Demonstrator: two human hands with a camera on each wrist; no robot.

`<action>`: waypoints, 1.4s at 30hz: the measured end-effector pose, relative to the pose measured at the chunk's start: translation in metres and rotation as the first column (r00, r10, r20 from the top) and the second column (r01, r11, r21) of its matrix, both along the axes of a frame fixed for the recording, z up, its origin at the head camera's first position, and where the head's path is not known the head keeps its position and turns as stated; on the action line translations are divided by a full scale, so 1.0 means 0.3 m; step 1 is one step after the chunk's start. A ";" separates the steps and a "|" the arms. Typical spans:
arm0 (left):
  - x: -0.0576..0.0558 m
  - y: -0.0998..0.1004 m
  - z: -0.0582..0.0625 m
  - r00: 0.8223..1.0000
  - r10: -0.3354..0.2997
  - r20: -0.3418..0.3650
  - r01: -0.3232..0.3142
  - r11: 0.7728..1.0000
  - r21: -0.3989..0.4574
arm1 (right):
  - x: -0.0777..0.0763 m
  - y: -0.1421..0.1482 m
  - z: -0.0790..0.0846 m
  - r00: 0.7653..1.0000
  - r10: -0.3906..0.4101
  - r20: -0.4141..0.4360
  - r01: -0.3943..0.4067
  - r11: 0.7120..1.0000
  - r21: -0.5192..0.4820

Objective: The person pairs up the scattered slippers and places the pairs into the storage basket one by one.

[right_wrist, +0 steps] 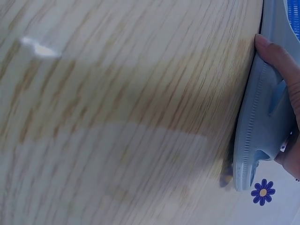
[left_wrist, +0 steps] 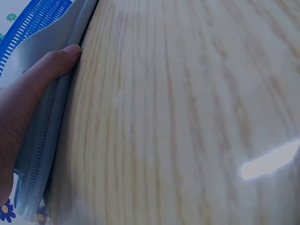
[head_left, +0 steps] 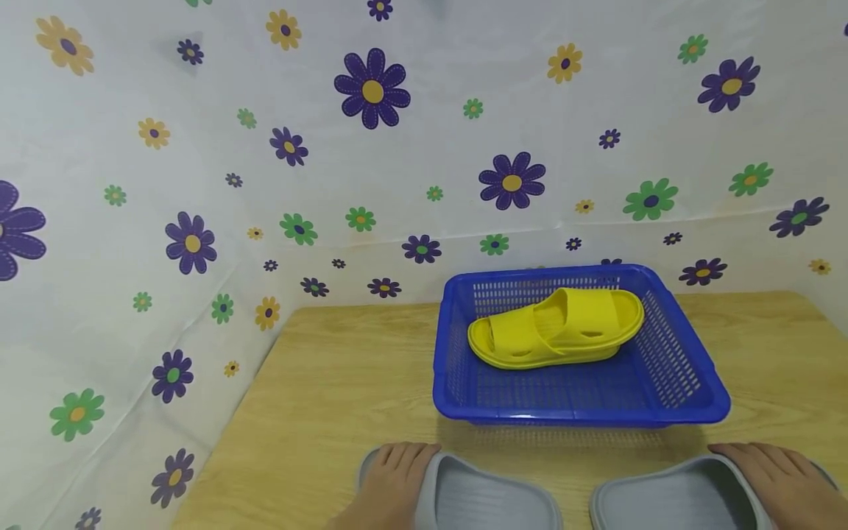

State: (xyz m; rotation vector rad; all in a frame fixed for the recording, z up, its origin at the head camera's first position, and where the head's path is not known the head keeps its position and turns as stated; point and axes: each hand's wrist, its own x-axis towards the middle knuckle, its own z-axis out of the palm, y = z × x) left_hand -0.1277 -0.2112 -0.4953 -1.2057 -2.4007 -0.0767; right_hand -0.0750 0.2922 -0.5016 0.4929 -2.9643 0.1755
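At the near edge of the head view, my left hand [head_left: 396,482] grips one grey slipper [head_left: 493,504], fingers laid over its upper. The left wrist view shows that thumb [left_wrist: 56,61] pressed along the slipper's side, just above the sole. My right hand [head_left: 782,478] grips the other grey slipper [head_left: 662,497] the same way, its thumb [right_wrist: 276,54] on the side near the sole in the right wrist view. The heels of the two slippers point toward each other, a small gap apart. Both lie low at the wooden table top [head_left: 331,397].
Beyond the hands stands a blue plastic basket [head_left: 583,421] with slotted walls. Yellow slippers [head_left: 589,316] lie inside it, against its far part. A white sheet [head_left: 397,162] printed with flowers hangs behind the table and along its left side.
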 end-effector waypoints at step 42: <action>0.009 0.060 -0.038 0.993 0.011 -0.118 0.003 0.993 0.120 | -0.004 -0.051 0.007 1.000 -0.002 0.012 0.002 0.998 0.059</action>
